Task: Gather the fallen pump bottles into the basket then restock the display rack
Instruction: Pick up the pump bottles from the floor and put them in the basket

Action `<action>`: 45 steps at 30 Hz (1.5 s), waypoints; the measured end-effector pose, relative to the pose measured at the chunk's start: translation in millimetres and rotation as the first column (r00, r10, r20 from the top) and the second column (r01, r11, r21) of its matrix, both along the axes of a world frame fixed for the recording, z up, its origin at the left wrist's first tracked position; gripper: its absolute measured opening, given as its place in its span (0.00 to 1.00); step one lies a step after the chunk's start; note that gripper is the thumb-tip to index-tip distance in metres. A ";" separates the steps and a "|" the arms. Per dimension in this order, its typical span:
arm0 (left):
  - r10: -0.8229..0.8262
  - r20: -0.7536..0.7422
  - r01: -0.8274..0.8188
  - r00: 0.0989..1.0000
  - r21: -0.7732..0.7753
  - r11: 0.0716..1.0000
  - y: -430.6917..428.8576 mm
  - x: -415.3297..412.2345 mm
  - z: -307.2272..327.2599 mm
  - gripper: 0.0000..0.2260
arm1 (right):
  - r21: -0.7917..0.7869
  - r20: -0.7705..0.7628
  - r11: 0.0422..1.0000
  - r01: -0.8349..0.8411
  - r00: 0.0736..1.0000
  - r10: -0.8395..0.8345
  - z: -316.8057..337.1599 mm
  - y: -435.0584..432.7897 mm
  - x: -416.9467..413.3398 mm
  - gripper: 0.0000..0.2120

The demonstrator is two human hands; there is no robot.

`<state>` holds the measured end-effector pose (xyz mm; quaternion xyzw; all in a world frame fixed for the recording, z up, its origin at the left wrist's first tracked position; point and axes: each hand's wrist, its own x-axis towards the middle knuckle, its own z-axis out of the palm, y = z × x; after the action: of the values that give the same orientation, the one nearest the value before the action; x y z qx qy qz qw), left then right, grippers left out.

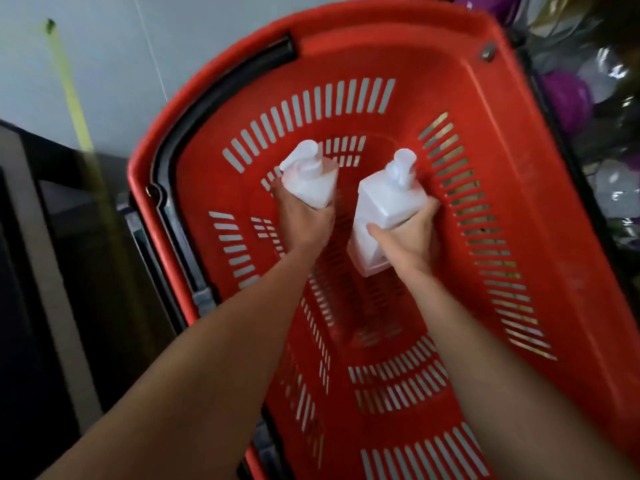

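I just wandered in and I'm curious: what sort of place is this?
Probably a shop or its stockroom: a red slotted shopping basket, a white pump bottle in the left hand, its twin in the right hand, and plastic-wrapped purple goods at the right edge.

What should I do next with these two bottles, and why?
Probably lower both and let go: the left hand grips the left bottle, the right hand the right bottle, both inside the basket over bare floor.

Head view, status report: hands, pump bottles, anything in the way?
Left hand grips left pump bottle; right hand grips right pump bottle. Both held inside red basket. Nothing seen in the way.
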<state>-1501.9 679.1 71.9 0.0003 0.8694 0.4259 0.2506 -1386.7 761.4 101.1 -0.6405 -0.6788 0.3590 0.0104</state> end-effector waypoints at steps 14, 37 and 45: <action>0.187 -0.030 -0.187 0.982 -0.018 0.982 -26.6 17.6 -44.0 0.39 | 0.053 -0.315 0.998 -0.031 0.948 0.047 -62.7 -10.9 -24.8 0.40; -0.093 0.150 0.127 0.984 -0.236 0.963 -47.1 76.3 40.1 0.29 | -0.016 -0.172 0.967 -0.255 0.953 0.248 -0.4 -32.3 41.6 0.25; -0.731 -0.058 0.564 0.680 -0.596 0.572 -62.3 90.7 184.8 0.24 | 0.185 0.097 0.842 -0.506 0.862 0.497 150.8 -53.2 84.2 0.32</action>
<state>-1411.2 616.7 256.7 0.3174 0.9152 0.0382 0.2455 -1302.6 708.2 251.9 -0.4439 -0.8558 0.2633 -0.0336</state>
